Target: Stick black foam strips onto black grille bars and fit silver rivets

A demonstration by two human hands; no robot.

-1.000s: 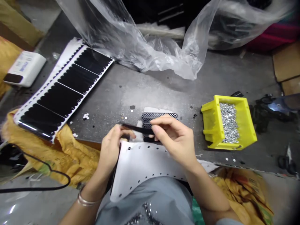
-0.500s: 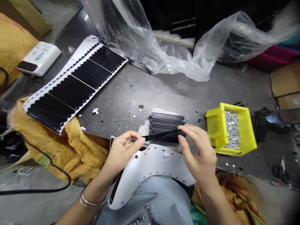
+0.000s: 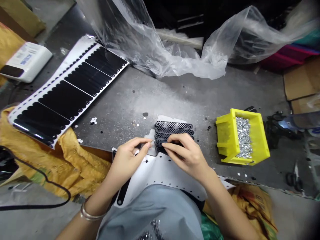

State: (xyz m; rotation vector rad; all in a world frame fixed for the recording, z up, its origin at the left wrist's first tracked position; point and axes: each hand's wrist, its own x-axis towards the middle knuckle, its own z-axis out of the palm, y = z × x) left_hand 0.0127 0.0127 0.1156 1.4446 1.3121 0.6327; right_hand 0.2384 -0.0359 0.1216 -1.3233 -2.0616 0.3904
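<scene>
The right grip (image 3: 186, 155) pinches the nearest of the stacked black mesh strips (image 3: 173, 130) on the table (image 3: 140, 100), its fingers hiding their near part. The left grip (image 3: 128, 160) is closed just beside them, its hold hard to make out. Far right, a yellow bin (image 3: 223, 136) holds small silver fittings (image 3: 243, 136). Far left, a white device (image 3: 37, 68) carries an unreadable label (image 3: 27, 58).

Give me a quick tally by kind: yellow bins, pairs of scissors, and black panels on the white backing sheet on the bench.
Yellow plastic bin: 1
Scissors: 1
Black panels: 4
Total: 6
</scene>
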